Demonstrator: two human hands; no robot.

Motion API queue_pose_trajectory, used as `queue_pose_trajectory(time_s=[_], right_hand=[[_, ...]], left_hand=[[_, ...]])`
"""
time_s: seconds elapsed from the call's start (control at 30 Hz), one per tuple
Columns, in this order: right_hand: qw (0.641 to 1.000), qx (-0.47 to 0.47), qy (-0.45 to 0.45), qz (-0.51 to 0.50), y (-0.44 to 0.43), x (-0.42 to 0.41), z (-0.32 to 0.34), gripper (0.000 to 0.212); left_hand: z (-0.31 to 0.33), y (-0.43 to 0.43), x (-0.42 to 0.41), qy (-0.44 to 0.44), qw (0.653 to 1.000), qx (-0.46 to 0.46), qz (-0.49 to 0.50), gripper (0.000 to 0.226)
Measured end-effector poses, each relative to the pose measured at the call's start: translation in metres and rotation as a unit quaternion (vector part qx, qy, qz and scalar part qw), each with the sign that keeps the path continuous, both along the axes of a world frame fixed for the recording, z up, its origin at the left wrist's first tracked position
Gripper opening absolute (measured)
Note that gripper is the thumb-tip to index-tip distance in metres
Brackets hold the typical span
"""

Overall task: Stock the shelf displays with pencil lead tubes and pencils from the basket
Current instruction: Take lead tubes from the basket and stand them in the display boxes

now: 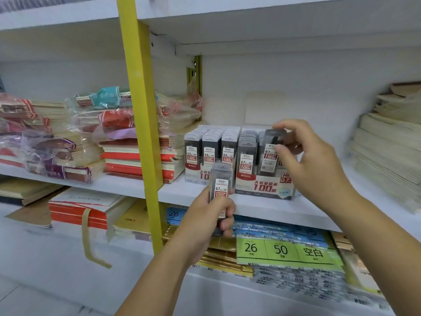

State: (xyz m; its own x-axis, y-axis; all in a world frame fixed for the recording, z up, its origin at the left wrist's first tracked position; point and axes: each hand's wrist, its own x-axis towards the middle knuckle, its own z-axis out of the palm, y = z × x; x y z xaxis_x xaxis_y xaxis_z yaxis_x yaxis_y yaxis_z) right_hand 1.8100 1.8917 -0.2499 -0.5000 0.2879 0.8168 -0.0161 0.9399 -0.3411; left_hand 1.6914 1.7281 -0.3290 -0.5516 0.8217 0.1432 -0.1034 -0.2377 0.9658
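Note:
Two display boxes of pencil lead tubes stand on the white shelf: a 0.5 box on the left and a 0.7 box on the right. My right hand pinches a grey 0.7 lead tube by its top, upright over the right side of the 0.7 box. In front of the shelf edge, my left hand grips lead tubes upright; how many it holds I cannot tell. No basket or pencils are visible.
A yellow upright post divides the shelving. Stacks of wrapped notebooks fill the shelf left of it, and pale paper stacks lie at the right. The lower shelf holds labelled packs and more notebooks.

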Motion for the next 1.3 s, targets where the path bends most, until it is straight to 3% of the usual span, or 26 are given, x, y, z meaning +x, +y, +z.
queue_pose_trajectory(time_s=[0.2, 0.37, 0.53, 0.63, 0.73, 0.83, 0.93, 1.03, 1.13, 1.2, 1.3], right_hand=[[0.989, 0.077, -0.044, -0.114, 0.009, -0.008, -0.010, 0.032], [0.981, 0.099, -0.065, -0.156, 0.012, -0.007, -0.015, 0.039], [0.987, 0.126, 0.010, -0.097, -0.004, 0.000, -0.015, 0.030], [0.999, -0.004, -0.017, 0.039, -0.026, 0.003, -0.016, 0.027], [0.968, -0.179, -0.093, 0.151, -0.042, 0.001, -0.020, 0.036], [0.951, -0.235, -0.104, 0.170, -0.044, 0.001, -0.020, 0.036], [0.944, -0.272, -0.052, 0.177, -0.039, 0.004, -0.016, 0.030], [0.955, -0.251, 0.058, 0.150, -0.030, 0.011, -0.003, 0.026], [0.969, -0.171, 0.140, 0.114, -0.017, 0.021, 0.010, 0.030], [0.981, -0.101, 0.139, 0.089, -0.011, 0.024, 0.013, 0.031], [0.995, -0.025, 0.083, 0.050, -0.004, 0.021, 0.010, 0.037]], left_hand=[[0.000, -0.007, -0.001, 0.036, 0.999, 0.002, 0.008, 0.008], [0.001, -0.011, 0.000, 0.077, 0.997, -0.005, 0.004, 0.021], [0.004, -0.010, 0.004, 0.078, 0.997, 0.006, -0.004, 0.023], [0.007, -0.009, 0.009, 0.072, 0.997, 0.011, -0.023, 0.035], [0.007, -0.007, 0.013, 0.070, 0.997, 0.019, -0.034, 0.034], [0.006, -0.005, 0.017, 0.064, 0.997, 0.012, -0.033, 0.035], [0.008, -0.002, 0.017, 0.061, 0.998, 0.006, -0.019, 0.049], [0.008, -0.001, 0.013, 0.066, 0.998, -0.002, 0.012, 0.049], [0.007, -0.001, 0.007, 0.028, 0.999, 0.012, 0.022, 0.032], [0.008, 0.000, 0.004, 0.000, 1.000, 0.020, 0.011, 0.016], [0.007, 0.001, 0.003, 0.008, 1.000, 0.026, 0.001, 0.018]])
